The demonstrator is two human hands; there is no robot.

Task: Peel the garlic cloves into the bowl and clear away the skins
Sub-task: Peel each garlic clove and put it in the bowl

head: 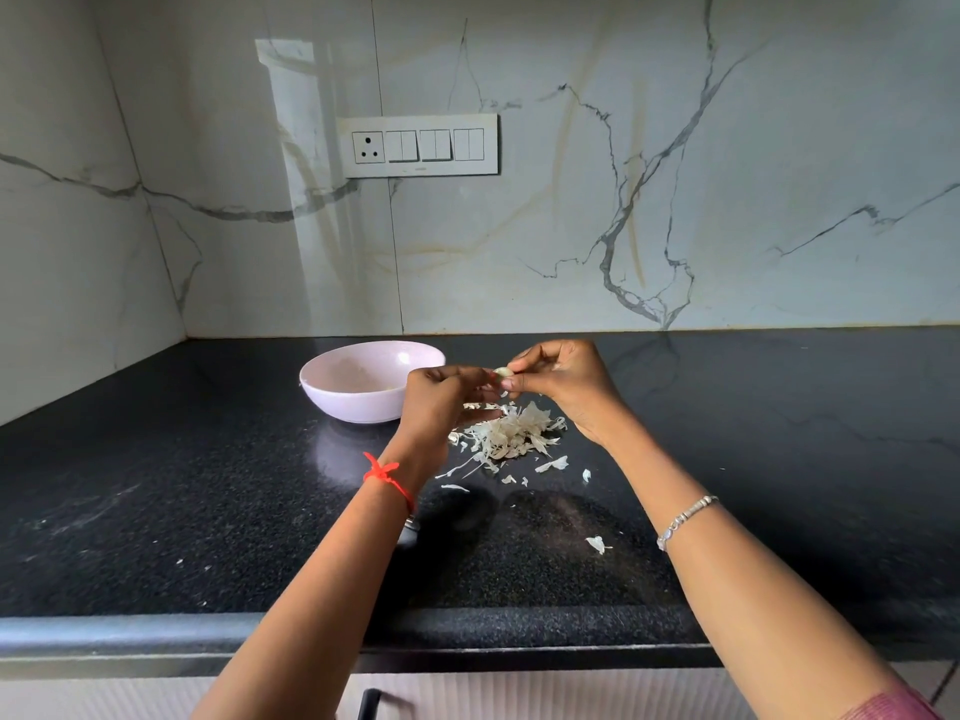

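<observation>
bowl (pixel 358 407) on tabletop (pixel 182 485), ahead left of you; skin pile (pixel 511 433) just right of it; switch panel (pixel 418 146) on wall (pixel 675 148) behind.

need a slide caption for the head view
Left hand and right hand pinch a garlic clove over the pile of skins beside the bowl

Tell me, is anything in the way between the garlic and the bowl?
Only the left hand itself sits between them. It and the right hand pinch the garlic clove just right of the open bowl. Nothing else blocks it.
</observation>
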